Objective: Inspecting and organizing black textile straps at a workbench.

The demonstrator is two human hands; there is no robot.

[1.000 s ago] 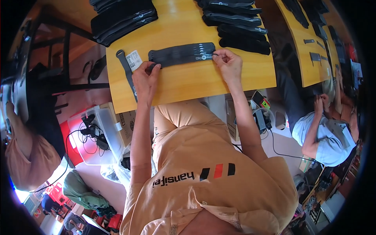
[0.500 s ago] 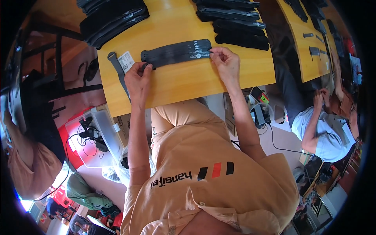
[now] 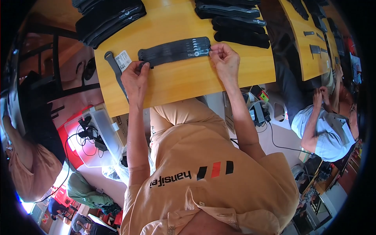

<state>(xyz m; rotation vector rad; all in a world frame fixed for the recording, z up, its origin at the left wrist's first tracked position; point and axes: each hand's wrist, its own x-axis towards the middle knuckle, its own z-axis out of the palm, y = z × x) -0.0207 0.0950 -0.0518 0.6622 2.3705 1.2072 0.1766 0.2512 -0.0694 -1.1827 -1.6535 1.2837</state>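
Several dark grey straps [image 3: 172, 51] lie overlapped in a fanned row on the yellow table, with pale print near their right ends. My left hand [image 3: 135, 82] is closed at the near left end of the row, its thumb and forefinger pinching a dark strap end. At the opposite end my right hand [image 3: 226, 64] pinches the right tip of the nearest strap; its fingertips partly cover that tip. Just left of my left hand lies a single grey strap [image 3: 114, 68] with a loop end, beside a white printed label [image 3: 123, 60].
Black strap stacks stand at the table's far left [image 3: 111, 19] and far right [image 3: 241, 33]. The table's near edge [image 3: 188, 95] runs above my lap. A clear bin [image 3: 96, 137] with cables sits below left. At right, another person [image 3: 325, 129] sits by a second table [image 3: 303, 43].
The table and straps appear slightly further left and up in the picture. My left hand has shifted a little left, and both hands keep their pinch.
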